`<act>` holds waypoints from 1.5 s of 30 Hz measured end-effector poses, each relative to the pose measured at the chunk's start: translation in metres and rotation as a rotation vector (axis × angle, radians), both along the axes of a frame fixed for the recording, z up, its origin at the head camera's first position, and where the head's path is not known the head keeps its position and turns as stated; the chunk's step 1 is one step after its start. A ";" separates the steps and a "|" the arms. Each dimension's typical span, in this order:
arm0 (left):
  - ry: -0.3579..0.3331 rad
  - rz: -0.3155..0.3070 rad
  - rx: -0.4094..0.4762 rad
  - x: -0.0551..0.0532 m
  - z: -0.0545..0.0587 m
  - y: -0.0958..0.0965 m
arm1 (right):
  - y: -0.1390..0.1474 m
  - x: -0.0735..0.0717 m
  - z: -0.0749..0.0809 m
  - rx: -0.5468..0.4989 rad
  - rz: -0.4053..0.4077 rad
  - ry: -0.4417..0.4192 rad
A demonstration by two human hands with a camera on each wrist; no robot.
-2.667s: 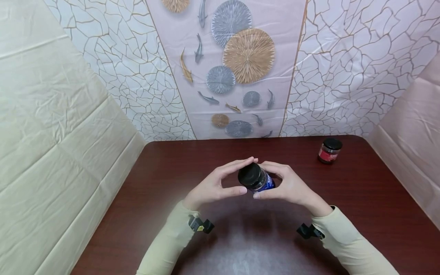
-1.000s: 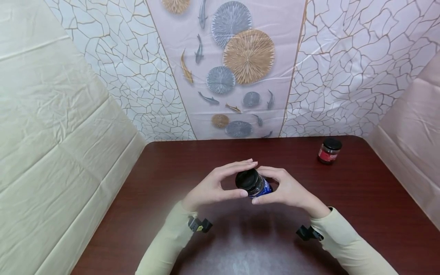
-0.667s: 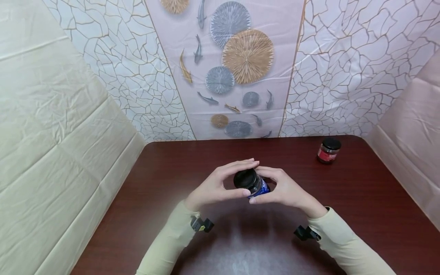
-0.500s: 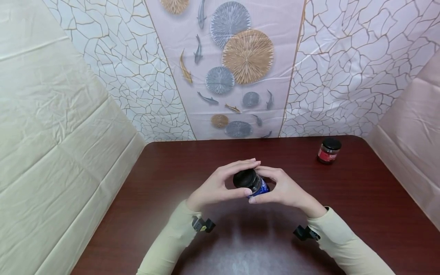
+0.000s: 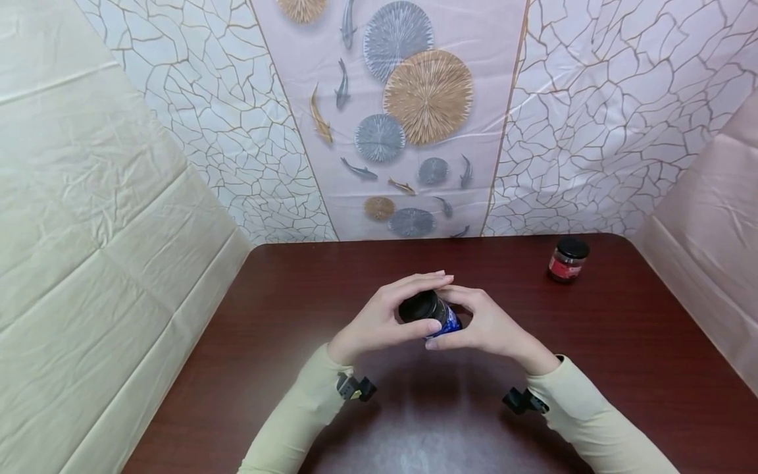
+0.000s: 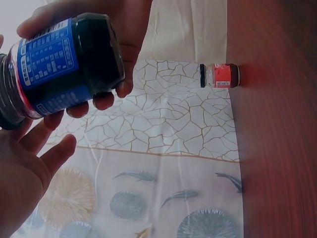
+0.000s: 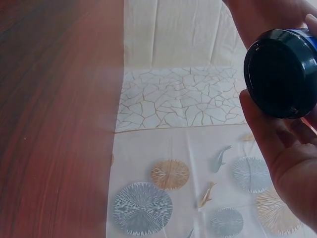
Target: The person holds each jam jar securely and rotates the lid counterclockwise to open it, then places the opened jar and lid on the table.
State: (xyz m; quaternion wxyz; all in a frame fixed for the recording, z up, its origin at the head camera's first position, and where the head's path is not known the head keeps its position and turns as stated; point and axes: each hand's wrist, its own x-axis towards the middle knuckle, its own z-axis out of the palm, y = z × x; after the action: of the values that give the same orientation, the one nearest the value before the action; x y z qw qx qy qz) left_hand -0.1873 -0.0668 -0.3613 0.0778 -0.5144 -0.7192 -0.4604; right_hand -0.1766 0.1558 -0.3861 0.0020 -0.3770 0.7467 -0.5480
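A dark jar with a blue label (image 5: 452,322) is held tilted over the table between both hands. Its black lid (image 5: 418,305) points toward the left hand. Thumb and fingers of the left hand (image 5: 383,318) curve round the lid end. The right hand (image 5: 495,325) grips the labelled body from the other side, thumb in front and fingers behind. In the left wrist view the labelled side of the jar (image 6: 52,62) shows with its dark base. The right wrist view looks at the jar's round base (image 7: 280,74), with the lid out of sight.
A second jar with a red label and black lid (image 5: 566,261) stands upright at the back right of the dark red-brown table (image 5: 320,276). A patterned cloth (image 5: 426,197) hangs behind the table, and pale cloth walls (image 5: 118,263) flank it on both sides.
The jar has shifted left and slightly down. The left hand has slid a little right, covering more of the lid end, while the right hand has drawn slightly left.
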 end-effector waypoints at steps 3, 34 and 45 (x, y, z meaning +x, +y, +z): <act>0.022 0.009 0.015 -0.003 -0.002 0.001 | 0.001 0.000 0.002 -0.008 -0.007 -0.004; -0.055 0.013 -0.011 0.005 0.004 -0.015 | 0.007 -0.002 0.009 -0.030 0.008 -0.019; -0.035 0.052 -0.022 0.000 -0.003 -0.020 | 0.009 -0.004 0.010 -0.038 0.007 0.035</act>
State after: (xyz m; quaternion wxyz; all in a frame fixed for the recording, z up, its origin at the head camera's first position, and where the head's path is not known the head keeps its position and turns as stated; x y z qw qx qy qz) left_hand -0.1868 -0.0864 -0.3642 0.0715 -0.4881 -0.7386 -0.4594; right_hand -0.1808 0.1644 -0.3759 -0.0162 -0.3893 0.7347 -0.5553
